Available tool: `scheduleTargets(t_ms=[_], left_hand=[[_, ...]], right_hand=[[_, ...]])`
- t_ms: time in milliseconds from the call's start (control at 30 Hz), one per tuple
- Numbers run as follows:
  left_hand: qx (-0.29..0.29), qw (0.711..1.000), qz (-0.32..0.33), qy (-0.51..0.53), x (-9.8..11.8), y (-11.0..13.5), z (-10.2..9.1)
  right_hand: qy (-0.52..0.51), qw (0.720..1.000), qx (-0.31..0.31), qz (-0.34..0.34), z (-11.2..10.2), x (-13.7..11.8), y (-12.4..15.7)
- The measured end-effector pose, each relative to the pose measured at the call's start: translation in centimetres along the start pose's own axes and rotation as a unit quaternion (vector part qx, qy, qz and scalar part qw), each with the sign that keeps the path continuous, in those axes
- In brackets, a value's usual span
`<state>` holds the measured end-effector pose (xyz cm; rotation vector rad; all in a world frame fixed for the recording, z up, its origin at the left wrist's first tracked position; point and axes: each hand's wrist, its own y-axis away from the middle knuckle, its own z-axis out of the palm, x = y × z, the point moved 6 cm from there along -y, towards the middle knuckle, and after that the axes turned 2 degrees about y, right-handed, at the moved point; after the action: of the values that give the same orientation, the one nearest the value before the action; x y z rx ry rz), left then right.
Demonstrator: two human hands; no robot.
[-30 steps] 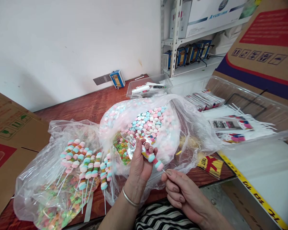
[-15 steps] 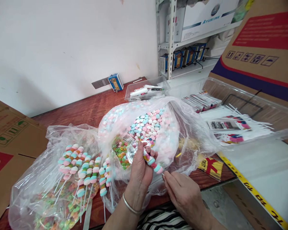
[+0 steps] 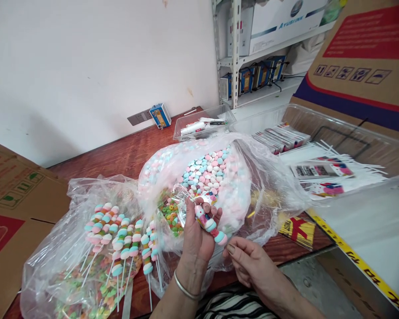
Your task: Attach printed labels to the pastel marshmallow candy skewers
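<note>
My left hand [image 3: 196, 235] is curled around a small clear printed wrapper and a candy skewer [image 3: 210, 225] of pink, white and blue pieces. Just below and right of it, my right hand [image 3: 249, 266] pinches the thin stick end of that skewer. Both hands hover at the mouth of a big clear bag of pastel candies [image 3: 206, 175]. A smaller clear bag of coloured ring candies [image 3: 169, 212] lies right by my left fingers. To the left, finished candy skewers [image 3: 119, 235] lie on an open plastic bag.
A brown wooden table [image 3: 126, 146] carries everything. A clear tray with white sticks and printed wrappers [image 3: 322, 166] stands at the right. A small clear box with pens [image 3: 202, 124] sits behind. Cardboard boxes [image 3: 13, 199] flank left and right. Metal shelving [image 3: 239, 53] stands at the back.
My right hand has slid up closer to the skewer's lower end, and the skewer has tilted slightly in my left hand. The view shifted a little.
</note>
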<state>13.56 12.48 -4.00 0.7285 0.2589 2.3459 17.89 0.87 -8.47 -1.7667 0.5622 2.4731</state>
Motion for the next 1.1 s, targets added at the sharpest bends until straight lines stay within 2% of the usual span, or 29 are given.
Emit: scheduleTargets(t_ms=[33, 67, 167, 233, 267, 300, 333, 367, 467, 533, 600, 733, 867, 967, 1033, 1067, 1100], left_hand=[[0.011, 1.0, 0.005, -0.003, 0.1, 0.0, -0.2], [0.022, 1.0, 0.011, -0.006, 0.1, 0.0, -0.4], [0.062, 0.998, 0.03, -0.014, 0.2, -0.1, -0.9], [0.084, 0.995, 0.047, -0.024, 0.3, -0.1, -1.1], [0.09, 0.994, 0.055, -0.029, 0.3, 0.0, -1.1], [0.091, 0.993, 0.06, -0.034, 0.2, 0.0, -1.0], [0.086, 0.994, 0.061, -0.037, 0.1, 0.0, -0.8], [0.076, 0.995, 0.059, -0.036, -0.1, 0.0, -0.6], [0.044, 0.998, 0.038, -0.021, -0.7, 0.2, -0.2], [0.031, 0.999, 0.015, -0.014, -1.0, 0.4, -0.2], [0.025, 0.999, -0.006, -0.024, -1.0, 0.5, -0.5], [-0.005, 0.999, 0.023, -0.029, 0.9, 0.1, -1.0], [-0.052, 0.998, 0.046, 0.008, 2.4, -0.7, -0.9], [-0.057, 0.997, 0.036, 0.025, 2.2, -1.2, -0.7], [-0.03, 0.998, 0.029, 0.042, 1.8, -1.4, -0.7], [-0.011, 0.998, 0.028, 0.047, 1.6, -1.5, -0.7], [0.01, 0.998, 0.029, 0.048, 1.6, -1.5, -0.7]], right_hand=[[0.096, 0.993, 0.029, -0.058, -0.3, -0.6, 0.0], [0.197, 0.971, 0.059, -0.123, -0.5, -1.4, 0.2], [0.428, 0.847, 0.131, -0.285, -0.1, -3.2, 1.3], [0.5, 0.777, 0.156, -0.349, 0.4, -3.7, 1.9], [0.516, 0.758, 0.163, -0.364, 0.6, -3.8, 2.1], [0.521, 0.752, 0.167, -0.368, 0.7, -3.8, 2.1], [0.514, 0.759, 0.167, -0.362, 0.7, -3.8, 2.0], [0.497, 0.778, 0.163, -0.347, 0.6, -3.8, 1.8], [0.396, 0.871, 0.127, -0.262, 0.2, -3.5, 0.8], [0.316, 0.921, 0.098, -0.206, -0.1, -3.2, 0.2], [0.254, 0.949, 0.084, -0.168, -0.6, -3.1, -0.1], [0.19, 0.97, 0.073, -0.13, -1.5, -2.4, -0.4], [0.152, 0.981, 0.045, -0.113, -1.5, -1.5, -0.6], [0.194, 0.971, 0.051, -0.133, -1.1, -1.7, -0.6], [0.289, 0.935, 0.078, -0.188, -0.9, -2.6, -0.2], [0.353, 0.9, 0.101, -0.235, -0.7, -3.2, 0.1], [0.418, 0.852, 0.126, -0.289, -0.4, -3.9, 0.6]])
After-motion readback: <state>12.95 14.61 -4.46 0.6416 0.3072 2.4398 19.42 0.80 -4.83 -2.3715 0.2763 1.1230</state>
